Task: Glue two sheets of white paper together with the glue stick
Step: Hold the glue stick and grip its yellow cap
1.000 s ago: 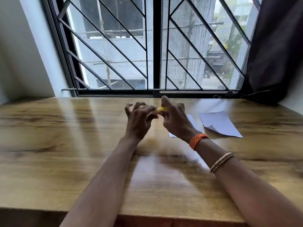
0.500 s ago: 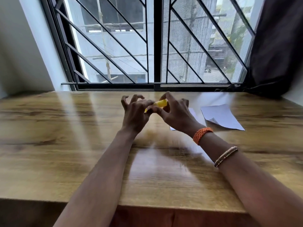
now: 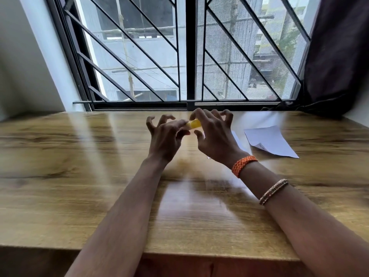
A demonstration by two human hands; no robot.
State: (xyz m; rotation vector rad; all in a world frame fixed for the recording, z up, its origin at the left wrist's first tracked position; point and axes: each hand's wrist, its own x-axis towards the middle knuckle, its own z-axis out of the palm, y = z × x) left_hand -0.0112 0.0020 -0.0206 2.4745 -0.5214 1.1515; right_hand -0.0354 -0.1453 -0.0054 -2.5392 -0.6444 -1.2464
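Observation:
A small yellow glue stick (image 3: 194,123) is held above the table between my two hands. My left hand (image 3: 166,137) pinches its left end with thumb and forefinger, the other fingers spread and curled. My right hand (image 3: 214,136) grips its right end, fingers arched over it. One white paper sheet (image 3: 269,141) lies flat on the table to the right, with a bottom corner turned up. A second white sheet (image 3: 238,141) lies behind my right hand, mostly hidden by it.
The wooden table (image 3: 79,176) reaches to a barred window (image 3: 189,56) at the back. A dark curtain (image 3: 339,56) hangs at the far right. The table's front edge (image 3: 179,254) is close to me.
Both hands stay together on the glue stick. The fingers of both hands have spread wider apart, and the stick has turned slightly between them. The camera view has tilted a little.

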